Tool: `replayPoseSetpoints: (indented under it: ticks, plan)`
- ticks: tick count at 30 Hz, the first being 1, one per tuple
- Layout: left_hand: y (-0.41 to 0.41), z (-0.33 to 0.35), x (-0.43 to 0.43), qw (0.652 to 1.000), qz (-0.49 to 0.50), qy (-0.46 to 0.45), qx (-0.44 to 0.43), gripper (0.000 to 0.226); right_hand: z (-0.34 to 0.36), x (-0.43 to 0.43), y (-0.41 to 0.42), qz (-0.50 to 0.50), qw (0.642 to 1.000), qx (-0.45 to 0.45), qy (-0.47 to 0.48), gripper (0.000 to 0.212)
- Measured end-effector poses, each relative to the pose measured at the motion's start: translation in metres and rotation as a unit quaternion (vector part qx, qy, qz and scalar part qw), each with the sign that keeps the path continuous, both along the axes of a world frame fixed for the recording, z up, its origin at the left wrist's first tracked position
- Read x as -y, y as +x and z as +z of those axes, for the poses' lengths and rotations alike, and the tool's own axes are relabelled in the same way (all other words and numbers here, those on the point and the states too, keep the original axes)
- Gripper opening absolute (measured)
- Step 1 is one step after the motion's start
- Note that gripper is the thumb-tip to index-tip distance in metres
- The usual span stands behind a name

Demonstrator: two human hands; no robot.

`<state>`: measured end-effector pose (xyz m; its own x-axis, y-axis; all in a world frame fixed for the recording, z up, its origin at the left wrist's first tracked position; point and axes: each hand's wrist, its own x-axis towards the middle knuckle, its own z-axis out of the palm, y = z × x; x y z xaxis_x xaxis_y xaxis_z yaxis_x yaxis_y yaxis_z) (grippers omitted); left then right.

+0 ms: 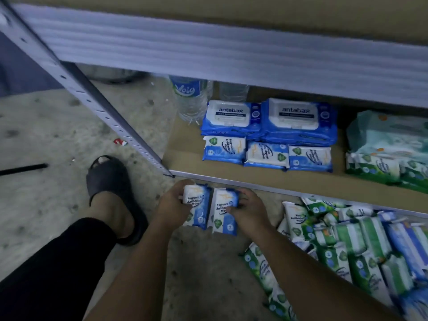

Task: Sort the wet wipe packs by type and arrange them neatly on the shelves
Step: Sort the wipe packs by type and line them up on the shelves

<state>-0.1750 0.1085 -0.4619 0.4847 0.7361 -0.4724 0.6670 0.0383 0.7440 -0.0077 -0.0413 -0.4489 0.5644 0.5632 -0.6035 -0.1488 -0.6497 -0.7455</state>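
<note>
The bottom shelf point(231, 181) is lined with cardboard, and its metal front lip sits just beyond the hands. The beam above point(208, 56) hangs low over it, so anything going in should travel flat and low. On the floor to the right lies a loose pile of green and blue packs point(347, 246), not yet sorted.

On the shelf, two big blue packs point(268, 119) sit at the back, with a row of three small blue packs point(266, 155) just in front. Green packs point(379, 167) fill the right side, apart from the blue ones.

The left hand point(172, 205) has its fingers curled round a small blue pack point(196, 205). The right hand point(249, 209) grips a second blue pack point(223, 209) just beside it, both held just short of the lip. They look the same type as the row, so I judge they belong there.

Bare cardboard point(185, 156) lies left of the row, near the slanted post point(92, 98) and a water bottle point(191, 98); that is the open room. Clear the lip, then set the packs square, printed side up, edges touching the row.
</note>
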Motion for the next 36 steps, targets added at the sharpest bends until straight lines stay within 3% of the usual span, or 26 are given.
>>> replayPoseSetpoints:
  ticks: [7, 14, 21, 25, 27, 30, 33, 36]
  plan:
    - [0.003, -0.022, 0.002, 0.999, -0.009, 0.026, -0.020, 0.058, -0.025, -0.017, -0.014, -0.034, 0.997, 0.057, -0.027, 0.038]
    - [0.001, -0.028, 0.004, 0.997, 0.016, 0.061, -0.044, 0.070, -0.014, -0.021, -0.016, -0.021, 0.993, 0.091, -0.077, 0.033]
    - [0.011, 0.009, 0.058, 0.984, 0.087, 0.137, -0.068, 0.038, 0.029, 0.066, -0.006, 0.028, 0.989, 0.108, -0.097, 0.032]
    - [0.021, 0.038, 0.116, 0.992, 0.013, 0.110, -0.067, 0.031, 0.046, 0.150, 0.007, 0.010, 0.978, 0.146, -0.148, 0.015]
    - [0.022, 0.052, 0.146, 0.996, -0.025, 0.058, -0.059, 0.026, 0.054, 0.186, 0.016, -0.019, 0.968, 0.159, -0.194, 0.017]
    - [0.023, 0.072, 0.187, 0.995, -0.071, -0.013, -0.072, 0.013, 0.064, 0.227, 0.026, 0.016, 0.956, 0.151, -0.252, 0.021]
    - [0.027, 0.081, 0.213, 0.992, -0.114, -0.010, -0.047, 0.007, 0.070, 0.252, 0.030, 0.017, 0.956, 0.153, -0.249, 0.040]
    - [0.036, 0.087, 0.227, 0.988, -0.143, 0.017, -0.058, 0.025, 0.073, 0.264, 0.029, 0.015, 0.963, 0.152, -0.220, 0.037]
